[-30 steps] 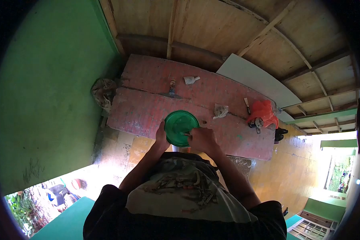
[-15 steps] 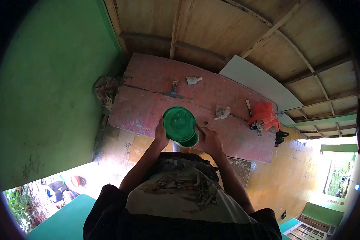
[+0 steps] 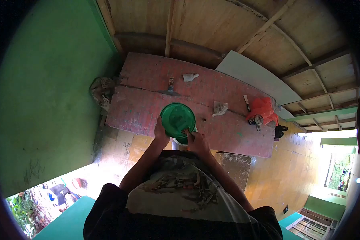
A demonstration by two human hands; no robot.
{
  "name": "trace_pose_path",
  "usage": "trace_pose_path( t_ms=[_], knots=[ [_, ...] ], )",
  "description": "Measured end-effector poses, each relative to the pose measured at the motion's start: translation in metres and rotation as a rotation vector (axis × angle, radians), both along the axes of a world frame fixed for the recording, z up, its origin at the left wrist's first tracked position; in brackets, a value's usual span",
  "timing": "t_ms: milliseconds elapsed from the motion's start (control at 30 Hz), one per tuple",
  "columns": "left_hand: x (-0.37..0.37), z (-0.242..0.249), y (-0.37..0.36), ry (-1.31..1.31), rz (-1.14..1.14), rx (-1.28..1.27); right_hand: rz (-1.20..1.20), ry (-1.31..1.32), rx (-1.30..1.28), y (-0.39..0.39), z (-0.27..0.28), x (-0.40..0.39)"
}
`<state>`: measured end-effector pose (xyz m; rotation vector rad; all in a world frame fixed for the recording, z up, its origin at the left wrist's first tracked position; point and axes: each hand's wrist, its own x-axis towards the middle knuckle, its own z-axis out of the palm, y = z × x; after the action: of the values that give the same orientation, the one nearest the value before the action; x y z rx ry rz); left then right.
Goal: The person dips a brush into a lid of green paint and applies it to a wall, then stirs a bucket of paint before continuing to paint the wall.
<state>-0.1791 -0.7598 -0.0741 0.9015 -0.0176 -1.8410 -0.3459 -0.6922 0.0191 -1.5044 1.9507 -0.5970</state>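
A round green lid (image 3: 177, 117) is held by its left edge in my left hand (image 3: 160, 134), above the near edge of the table. My right hand (image 3: 198, 143) is at the lid's lower right edge, its fingers curled and one fingertip over the lid's surface. Whether those fingers pinch something small cannot be made out. Partly hidden under the lid is a bucket (image 3: 183, 141), green inside with a pale rim.
On the worn red table (image 3: 140, 106) lie a wide scraper (image 3: 170, 91), a white crumpled packet (image 3: 190, 77), a clear plastic bag (image 3: 220, 108), a putty knife (image 3: 247, 102), an open can (image 3: 256, 119) and a red plastic bag (image 3: 265, 110). A green wall (image 3: 60, 88) rises at left.
My right hand has moved left and a little down, its fingertip now over the lid's lower part. The lid has shifted slightly up and left, covering more of the bucket.
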Motion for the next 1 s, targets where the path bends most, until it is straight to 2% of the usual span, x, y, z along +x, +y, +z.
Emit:
trace_pose_path(
  t_ms=[233,367,433,533,833,1000],
  knots=[
    [-0.001,0.018,0.001,-0.050,0.021,0.050,0.059,0.045,0.102,-0.009,0.025,0.001],
    [0.000,0.015,0.003,-0.050,0.014,0.053,0.047,0.136,0.169,-0.018,0.009,-0.008],
    [0.001,0.013,0.004,-0.031,0.006,0.014,0.135,0.174,0.204,-0.025,0.005,-0.014],
    [0.003,0.005,0.005,-0.031,0.001,-0.028,0.172,0.144,0.312,-0.033,0.007,-0.018],
    [0.004,0.002,0.008,-0.036,0.018,-0.059,0.261,0.000,0.311,-0.042,-0.007,-0.033],
    [0.004,0.005,0.007,-0.026,0.008,-0.047,0.277,-0.016,0.301,-0.046,0.057,-0.017]
  ],
)
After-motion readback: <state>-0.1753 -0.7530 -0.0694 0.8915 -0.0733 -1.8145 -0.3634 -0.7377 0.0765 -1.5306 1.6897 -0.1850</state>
